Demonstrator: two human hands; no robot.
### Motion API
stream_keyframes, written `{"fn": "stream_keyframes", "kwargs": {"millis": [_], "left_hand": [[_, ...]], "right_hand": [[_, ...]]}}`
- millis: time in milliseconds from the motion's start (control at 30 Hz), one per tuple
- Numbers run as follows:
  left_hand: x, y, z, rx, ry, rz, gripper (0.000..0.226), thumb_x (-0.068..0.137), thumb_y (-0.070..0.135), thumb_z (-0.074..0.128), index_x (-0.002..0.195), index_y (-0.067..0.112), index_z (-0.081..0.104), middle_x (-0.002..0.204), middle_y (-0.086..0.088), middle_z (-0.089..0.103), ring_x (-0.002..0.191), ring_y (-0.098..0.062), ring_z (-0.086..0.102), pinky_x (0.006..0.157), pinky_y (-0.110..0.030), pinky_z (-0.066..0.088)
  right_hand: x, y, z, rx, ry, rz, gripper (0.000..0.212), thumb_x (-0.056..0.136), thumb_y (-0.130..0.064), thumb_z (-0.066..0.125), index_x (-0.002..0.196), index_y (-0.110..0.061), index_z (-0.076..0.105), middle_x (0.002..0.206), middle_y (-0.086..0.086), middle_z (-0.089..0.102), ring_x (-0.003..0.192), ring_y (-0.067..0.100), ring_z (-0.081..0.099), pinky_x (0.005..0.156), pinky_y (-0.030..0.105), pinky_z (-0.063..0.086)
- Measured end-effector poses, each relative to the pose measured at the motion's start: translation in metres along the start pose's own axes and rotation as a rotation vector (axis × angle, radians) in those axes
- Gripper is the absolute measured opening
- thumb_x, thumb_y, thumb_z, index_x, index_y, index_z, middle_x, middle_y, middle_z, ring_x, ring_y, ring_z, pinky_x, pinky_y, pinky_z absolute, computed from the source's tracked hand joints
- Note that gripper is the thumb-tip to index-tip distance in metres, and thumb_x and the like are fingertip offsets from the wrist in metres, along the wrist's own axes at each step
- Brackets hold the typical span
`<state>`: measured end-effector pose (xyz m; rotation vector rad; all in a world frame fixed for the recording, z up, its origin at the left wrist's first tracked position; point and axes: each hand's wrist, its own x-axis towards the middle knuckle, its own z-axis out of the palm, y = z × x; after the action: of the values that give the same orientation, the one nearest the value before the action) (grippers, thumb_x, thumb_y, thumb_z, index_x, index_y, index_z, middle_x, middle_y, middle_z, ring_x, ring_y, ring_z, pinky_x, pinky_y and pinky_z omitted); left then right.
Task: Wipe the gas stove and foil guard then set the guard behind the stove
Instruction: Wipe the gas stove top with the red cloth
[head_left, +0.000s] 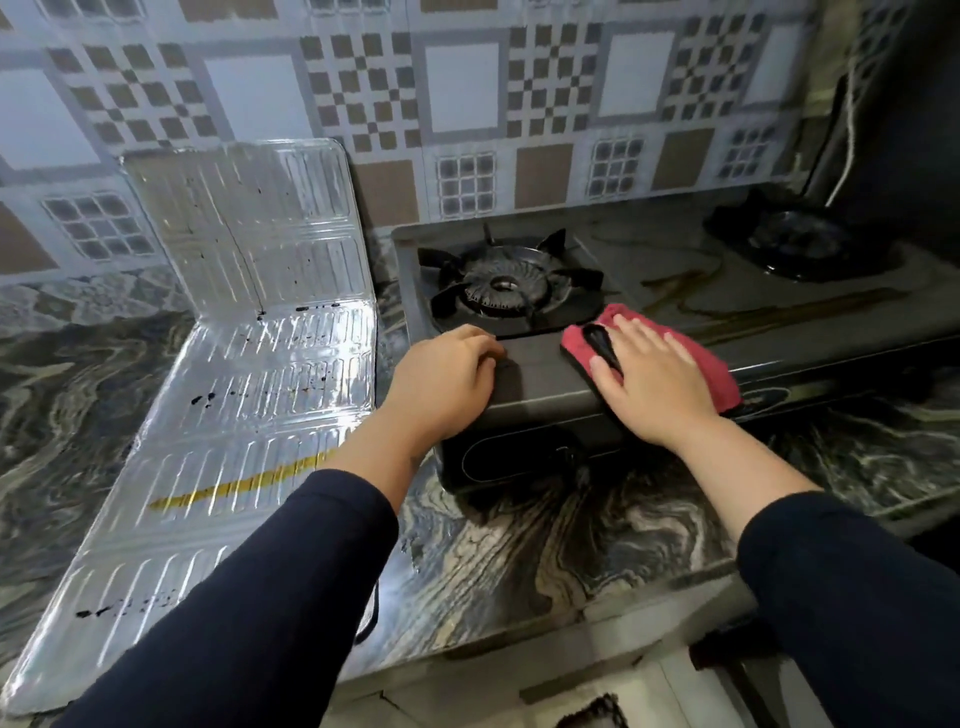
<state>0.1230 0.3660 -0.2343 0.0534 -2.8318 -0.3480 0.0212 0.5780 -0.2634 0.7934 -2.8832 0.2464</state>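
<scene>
A dark two-burner gas stove (675, 270) stands on the marbled counter against the tiled wall. My right hand (654, 384) lies flat on a red cloth (711, 364), pressing it onto the stove's front edge between the burners. My left hand (441, 379) rests curled on the stove's front left corner, just in front of the left burner (506, 288). The silver foil guard (249, 332) lies left of the stove, its long part flat on the counter and its far panel bent up against the wall. It carries dark spots and a yellow streak.
The right burner (795, 239) sits far right beside a dark wall with a white cord (847, 135). The marbled counter (571, 535) ends at a front edge just below my forearms. Brownish smears mark the stove top between the burners.
</scene>
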Motion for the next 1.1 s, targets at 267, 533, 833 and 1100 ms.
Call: {"fn": "stream_keyframes", "kwargs": {"millis": [267, 533, 833, 1100], "left_hand": [[0.005, 0.015, -0.001, -0.048, 0.005, 0.051, 0.035, 0.092, 0.019, 0.043, 0.12, 0.025, 0.063, 0.128, 0.009, 0.059, 0.111, -0.019, 0.06, 0.082, -0.033, 0.049], [0.036, 0.044, 0.008, -0.048, -0.077, 0.111, 0.035, 0.092, 0.023, 0.045, 0.125, 0.025, 0.058, 0.132, 0.008, 0.056, 0.115, -0.02, 0.058, 0.085, -0.033, 0.047], [0.078, 0.086, 0.039, 0.082, -0.253, 0.23, 0.05, 0.099, 0.033, 0.036, 0.146, 0.015, 0.037, 0.157, -0.001, 0.03, 0.145, -0.017, 0.027, 0.116, -0.034, 0.023], [0.098, 0.108, 0.057, 0.073, -0.299, 0.205, 0.058, 0.101, 0.03, 0.028, 0.152, 0.007, 0.012, 0.162, -0.006, 0.007, 0.15, -0.018, 0.004, 0.12, -0.039, 0.005]], "right_hand": [[0.002, -0.049, 0.0, 0.039, -0.048, 0.048, 0.056, 0.098, -0.042, 0.025, 0.15, -0.023, 0.02, 0.16, -0.006, 0.014, 0.147, 0.013, 0.01, 0.119, 0.038, 0.005], [0.008, -0.006, -0.01, 0.024, -0.067, -0.035, 0.059, 0.095, -0.056, 0.026, 0.149, -0.032, 0.022, 0.159, -0.016, 0.015, 0.146, 0.003, 0.007, 0.119, 0.043, -0.002], [0.071, 0.069, -0.019, -0.005, -0.233, 0.217, 0.066, 0.096, -0.057, 0.019, 0.152, -0.026, 0.003, 0.161, -0.01, -0.007, 0.147, 0.008, -0.008, 0.117, 0.05, -0.007], [0.059, 0.081, -0.015, -0.016, -0.189, 0.23, 0.057, 0.099, -0.048, 0.014, 0.151, -0.028, 0.004, 0.16, -0.01, -0.007, 0.146, 0.007, -0.01, 0.118, 0.048, -0.009]]}}
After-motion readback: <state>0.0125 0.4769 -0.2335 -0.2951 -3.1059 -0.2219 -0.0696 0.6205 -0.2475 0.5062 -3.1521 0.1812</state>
